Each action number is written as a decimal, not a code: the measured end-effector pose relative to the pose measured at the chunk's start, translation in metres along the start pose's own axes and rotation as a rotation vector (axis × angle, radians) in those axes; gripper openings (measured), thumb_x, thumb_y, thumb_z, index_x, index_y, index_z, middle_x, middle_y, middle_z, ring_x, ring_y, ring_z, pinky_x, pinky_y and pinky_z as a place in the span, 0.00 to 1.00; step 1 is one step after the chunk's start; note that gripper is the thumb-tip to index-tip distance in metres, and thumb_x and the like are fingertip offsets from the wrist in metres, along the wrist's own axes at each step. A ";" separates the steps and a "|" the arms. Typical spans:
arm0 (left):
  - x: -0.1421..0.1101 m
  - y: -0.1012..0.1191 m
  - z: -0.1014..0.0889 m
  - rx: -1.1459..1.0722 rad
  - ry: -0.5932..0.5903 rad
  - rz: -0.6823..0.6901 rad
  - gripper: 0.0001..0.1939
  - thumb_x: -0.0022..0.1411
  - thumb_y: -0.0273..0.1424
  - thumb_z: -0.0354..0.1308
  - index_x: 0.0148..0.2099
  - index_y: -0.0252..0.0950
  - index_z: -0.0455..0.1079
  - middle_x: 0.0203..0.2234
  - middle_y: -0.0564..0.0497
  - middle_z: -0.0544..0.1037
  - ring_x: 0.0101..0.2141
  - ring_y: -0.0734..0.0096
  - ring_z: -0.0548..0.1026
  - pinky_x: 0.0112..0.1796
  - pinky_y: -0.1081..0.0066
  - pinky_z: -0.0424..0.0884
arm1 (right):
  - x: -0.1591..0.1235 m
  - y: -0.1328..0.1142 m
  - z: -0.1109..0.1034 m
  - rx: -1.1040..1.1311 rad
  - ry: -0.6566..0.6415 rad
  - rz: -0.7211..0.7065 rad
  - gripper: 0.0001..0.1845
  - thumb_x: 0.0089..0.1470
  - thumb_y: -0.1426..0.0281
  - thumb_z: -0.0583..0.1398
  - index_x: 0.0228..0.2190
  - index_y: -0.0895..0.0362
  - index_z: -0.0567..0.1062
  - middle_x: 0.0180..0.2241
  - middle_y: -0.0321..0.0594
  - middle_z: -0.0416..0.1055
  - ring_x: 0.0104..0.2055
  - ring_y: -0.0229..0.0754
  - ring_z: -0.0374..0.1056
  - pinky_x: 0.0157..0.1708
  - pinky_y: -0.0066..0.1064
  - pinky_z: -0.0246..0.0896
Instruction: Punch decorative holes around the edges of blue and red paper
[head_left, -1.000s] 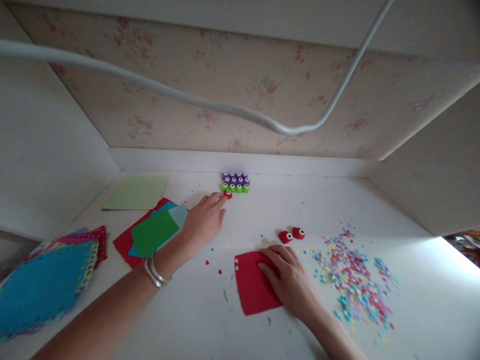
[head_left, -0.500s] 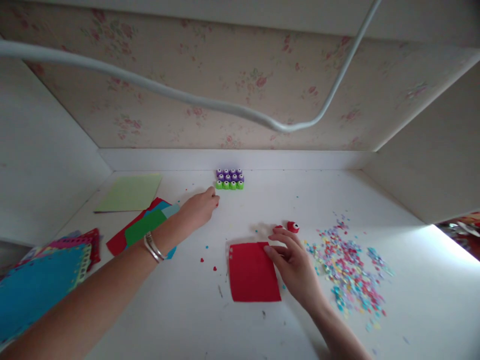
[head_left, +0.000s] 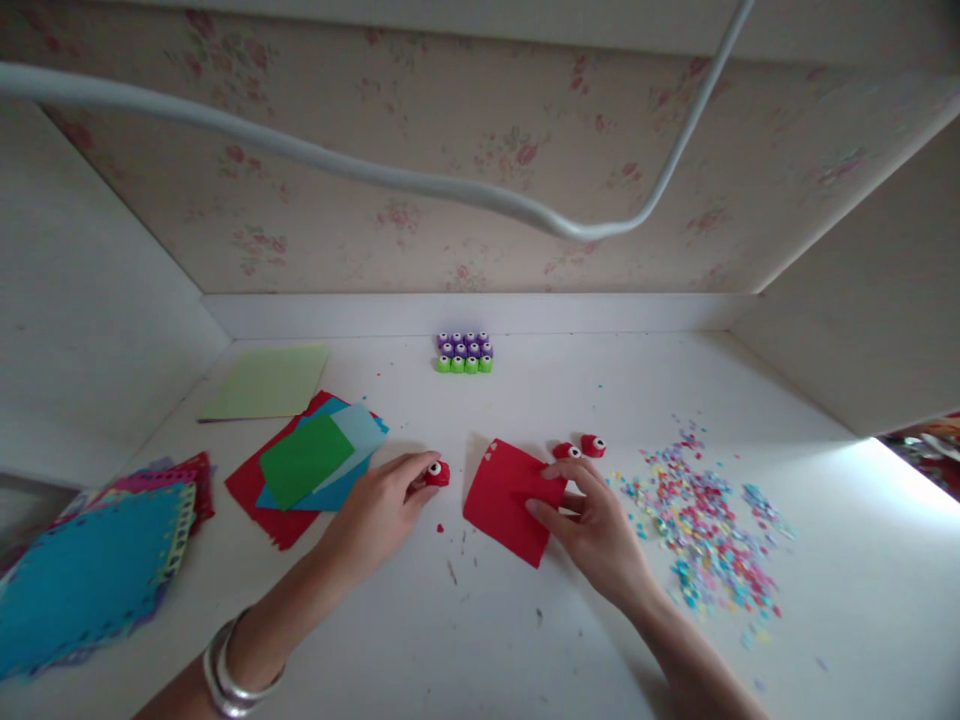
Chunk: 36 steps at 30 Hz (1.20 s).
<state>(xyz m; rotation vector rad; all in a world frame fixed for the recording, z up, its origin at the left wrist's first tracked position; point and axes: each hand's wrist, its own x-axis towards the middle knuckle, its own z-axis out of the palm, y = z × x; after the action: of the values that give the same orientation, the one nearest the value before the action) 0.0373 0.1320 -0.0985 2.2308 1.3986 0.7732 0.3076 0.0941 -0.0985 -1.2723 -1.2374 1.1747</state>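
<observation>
My left hand (head_left: pixel 390 497), a silver bangle on its wrist, is closed with thumb and fingers on a small red paper punch (head_left: pixel 439 473). Just right of that punch, my right hand (head_left: pixel 589 510) pinches a red sheet of paper (head_left: pixel 510 500) by its right side. Small holes show at the sheet's upper left corner, and the sheet lies at a slant. Behind my right fingers sit two more red punches, one (head_left: pixel 568 451) close to the fingertips and another (head_left: pixel 593 445) beside it. A tiny red paper cutout (head_left: pixel 440 528) lies below the held punch.
Purple punches (head_left: pixel 460 350) and green punches (head_left: pixel 465 365) stand in rows at the back. Coloured sheets (head_left: pixel 307 460), pale green paper (head_left: pixel 266 382) and a punched blue stack (head_left: pixel 90 570) lie left. Confetti (head_left: pixel 705 520) is scattered right. A white cable (head_left: pixel 420 190) hangs across the front.
My left hand has come back from near the punch rows toward the red sheet, and the red punch in it now shows clearly. The sheet has turned and lifted slightly in my right hand.
</observation>
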 end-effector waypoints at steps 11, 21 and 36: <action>-0.019 0.006 0.018 -0.272 0.022 -0.069 0.18 0.64 0.25 0.59 0.55 0.41 0.73 0.42 0.50 0.83 0.37 0.69 0.81 0.42 0.70 0.79 | 0.000 -0.008 0.007 0.097 -0.051 0.167 0.20 0.53 0.56 0.67 0.40 0.54 0.71 0.47 0.43 0.73 0.28 0.39 0.76 0.23 0.29 0.71; -0.023 0.001 0.023 -0.260 0.002 -0.044 0.20 0.63 0.22 0.60 0.56 0.42 0.72 0.44 0.49 0.81 0.42 0.66 0.80 0.45 0.68 0.78 | 0.001 -0.004 0.005 0.071 -0.063 0.161 0.16 0.54 0.59 0.66 0.41 0.54 0.72 0.49 0.45 0.73 0.29 0.40 0.76 0.23 0.29 0.71; -0.023 0.002 0.022 -0.225 0.008 -0.019 0.22 0.61 0.19 0.62 0.55 0.41 0.72 0.44 0.49 0.81 0.42 0.67 0.80 0.46 0.68 0.78 | -0.001 0.001 0.005 0.024 -0.086 0.161 0.16 0.56 0.60 0.65 0.42 0.54 0.71 0.50 0.46 0.71 0.27 0.37 0.74 0.21 0.29 0.69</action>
<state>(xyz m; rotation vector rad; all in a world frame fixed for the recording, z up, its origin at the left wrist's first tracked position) 0.0444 0.1101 -0.1198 2.0412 1.2664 0.8867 0.3031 0.0937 -0.0998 -1.3354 -1.1966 1.3680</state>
